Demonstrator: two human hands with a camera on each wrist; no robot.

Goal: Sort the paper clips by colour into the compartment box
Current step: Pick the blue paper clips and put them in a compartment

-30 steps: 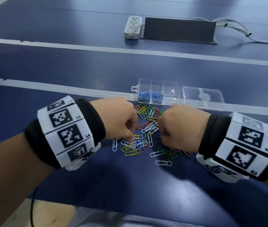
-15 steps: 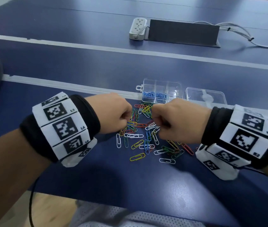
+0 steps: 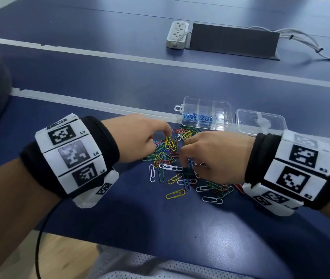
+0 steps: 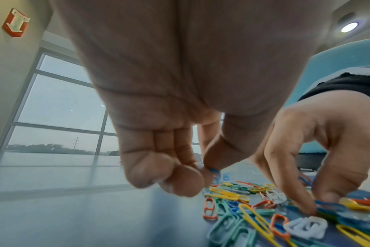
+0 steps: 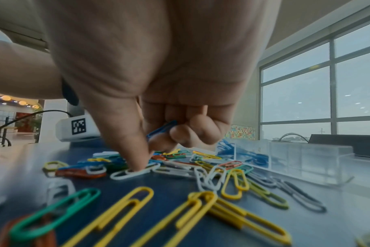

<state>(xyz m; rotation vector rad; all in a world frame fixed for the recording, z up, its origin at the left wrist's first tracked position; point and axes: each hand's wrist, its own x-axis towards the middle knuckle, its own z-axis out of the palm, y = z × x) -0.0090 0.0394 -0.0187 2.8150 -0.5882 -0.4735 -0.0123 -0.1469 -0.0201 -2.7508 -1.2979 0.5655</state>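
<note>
At the frame's centre, the paper clips (image 3: 180, 168) are still spread in a mixed pile. Since a moment ago the left hand (image 3: 140, 137) has lifted slightly and now pinches a blue clip (image 4: 214, 172); the right hand (image 3: 214, 156) holds another blue clip (image 5: 162, 130) in curled fingers while its thumb presses into the pile. Farther up, the compartment box (image 3: 206, 115) holds only blue clips, so blue sorting is judged ongoing.

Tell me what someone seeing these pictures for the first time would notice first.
First, the bright pile of mixed paper clips on the blue table, with the left hand and right hand picking through it. Each hand pinches a blue paper clip. Just beyond the pile sits the clear compartment box, only blue clips in it, its lid beside it.
</note>
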